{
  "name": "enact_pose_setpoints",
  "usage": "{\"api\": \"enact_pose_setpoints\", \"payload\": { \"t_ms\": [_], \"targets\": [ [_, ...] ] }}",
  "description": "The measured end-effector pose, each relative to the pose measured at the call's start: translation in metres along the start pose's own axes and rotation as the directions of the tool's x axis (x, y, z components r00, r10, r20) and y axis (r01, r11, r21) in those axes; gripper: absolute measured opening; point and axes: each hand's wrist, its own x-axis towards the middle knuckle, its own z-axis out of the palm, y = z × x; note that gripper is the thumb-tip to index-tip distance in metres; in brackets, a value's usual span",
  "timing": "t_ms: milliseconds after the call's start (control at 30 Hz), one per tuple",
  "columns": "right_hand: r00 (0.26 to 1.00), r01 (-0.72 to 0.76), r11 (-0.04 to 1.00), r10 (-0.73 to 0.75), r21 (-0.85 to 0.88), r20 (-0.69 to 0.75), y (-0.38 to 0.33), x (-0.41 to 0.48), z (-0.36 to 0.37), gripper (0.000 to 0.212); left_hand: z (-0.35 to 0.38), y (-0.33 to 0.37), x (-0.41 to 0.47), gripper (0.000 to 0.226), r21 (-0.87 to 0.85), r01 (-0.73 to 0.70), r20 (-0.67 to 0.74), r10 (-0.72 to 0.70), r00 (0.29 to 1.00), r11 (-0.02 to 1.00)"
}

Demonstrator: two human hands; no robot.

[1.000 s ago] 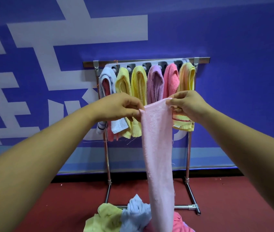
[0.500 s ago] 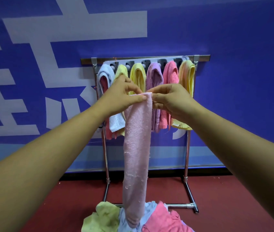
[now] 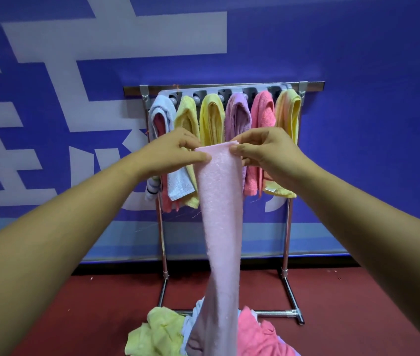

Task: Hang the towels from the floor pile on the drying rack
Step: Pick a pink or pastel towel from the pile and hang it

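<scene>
A pale pink towel (image 3: 220, 214) hangs in a long strip in front of me, its lower end reaching the floor pile (image 3: 157, 332) of yellow, light blue and pink towels. My left hand (image 3: 175, 150) pinches its top left corner and my right hand (image 3: 265, 147) pinches its top right corner. Behind it stands the metal drying rack (image 3: 287, 235), with several towels draped over its top: light blue, two yellow, purple, pink and yellow-orange.
A blue wall with large white characters (image 3: 116, 32) runs right behind the rack. The floor (image 3: 357, 304) is dark red. The rack's base bar (image 3: 275, 313) lies just beyond the pile.
The towel's top edge, narrowed half a second ago, is spread wider between my hands again. The hands sit slightly lower against the hung towels, and the strip has shifted right.
</scene>
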Motion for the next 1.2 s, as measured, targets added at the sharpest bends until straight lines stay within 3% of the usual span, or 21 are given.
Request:
{"api": "enact_pose_setpoints", "payload": {
  "t_ms": [133, 200, 267, 333, 433, 533, 700, 833, 933, 1067, 1200],
  "targets": [
    [1.0, 0.005, 0.999, -0.005, -0.048, -0.014, 0.0, -0.003, 0.0, 0.012, 0.002, -0.001, -0.003, 0.033, -0.167, -0.005, -0.043, -0.002, 0.999, 0.986],
    [0.999, -0.011, 0.996, 0.015, 0.09, -0.038, -0.003, -0.002, 0.0, 0.012, 0.005, 0.0, -0.001, 0.013, -0.429, -0.008, -0.109, -0.043, 0.993, 0.903],
    [0.998, 0.02, 0.995, -0.013, 0.098, -0.064, -0.005, -0.001, -0.001, 0.011, 0.008, 0.0, 0.002, 0.021, -0.588, 0.002, -0.114, -0.086, 0.99, 0.809],
    [0.995, 0.06, 0.998, -0.062, -0.023, -0.077, -0.008, -0.001, 0.0, 0.011, 0.012, -0.005, 0.004, 0.036, -0.567, 0.034, -0.079, -0.095, 0.992, 0.823],
    [0.995, 0.047, 0.998, -0.044, 0.032, -0.089, -0.01, -0.003, -0.001, 0.009, 0.019, -0.005, 0.003, 0.021, -0.475, 0.012, -0.062, -0.047, 0.997, 0.88],
    [0.996, 0.011, 0.996, -0.003, 0.088, -0.085, -0.006, 0.0, -0.005, 0.007, 0.026, 0.0, 0.002, 0.01, -0.388, -0.065, -0.171, -0.003, 0.985, 0.919],
    [0.999, -0.038, 0.993, 0.036, 0.111, 0.019, -0.006, 0.002, -0.007, 0.015, 0.029, 0.007, 0.005, 0.005, -0.445, -0.064, -0.264, -0.062, 0.963, 0.893],
    [0.987, 0.061, 0.986, -0.036, -0.156, 0.157, -0.016, -0.001, -0.007, 0.019, 0.031, 0.009, 0.005, 0.004, -0.462, -0.065, -0.28, -0.076, 0.957, 0.885],
    [0.987, 0.073, 0.963, -0.032, -0.261, 0.16, -0.019, 0.0, -0.006, 0.015, 0.035, 0.007, 0.003, 0.007, -0.466, -0.047, -0.266, -0.089, 0.96, 0.884],
    [0.991, 0.04, 0.973, -0.009, -0.226, 0.136, -0.021, 0.007, -0.005, 0.016, 0.042, -0.002, -0.001, 0.019, -0.595, -0.036, -0.193, -0.1, 0.976, 0.803],
    [0.998, -0.013, 1.0, 0.014, -0.021, 0.053, -0.025, 0.015, -0.005, 0.007, 0.07, -0.029, -0.014, 0.04, -0.626, 0.087, -0.034, -0.138, 0.99, 0.775]
  ]
}}
